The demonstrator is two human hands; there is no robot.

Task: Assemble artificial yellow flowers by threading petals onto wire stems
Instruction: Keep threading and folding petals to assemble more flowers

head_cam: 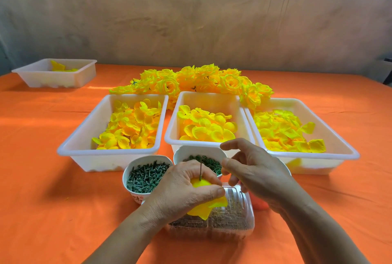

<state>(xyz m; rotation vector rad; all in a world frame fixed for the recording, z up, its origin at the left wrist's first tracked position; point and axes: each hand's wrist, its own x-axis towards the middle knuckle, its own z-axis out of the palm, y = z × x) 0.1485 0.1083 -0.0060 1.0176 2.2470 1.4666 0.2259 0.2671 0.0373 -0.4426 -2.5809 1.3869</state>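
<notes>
Gripping yellow fabric petals (203, 183) in left hand (182, 189), lower centre, thin wire stem (200, 167) poking up through. Right hand (254, 170) alongside, curled, contents unclear. Finished yellow flowers (197, 81) piled upper centre; white plastic trays (106, 149) hold plenty more.

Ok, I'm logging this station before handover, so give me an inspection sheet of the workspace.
Surface: orange cloth, lightly creased.
Job's things: left tray, middle tray and right tray hold loose petals; finished flowers piled behind; cup of green pegs, cup of green rings in front.
Clutter: far tray with few petals; clear box in the foreground.
Hands: left hand grips a flower with its wire sticking up; right hand beside it, grasp unclear.
Cables: nothing seen.
Surroundings: plain wall.
</notes>
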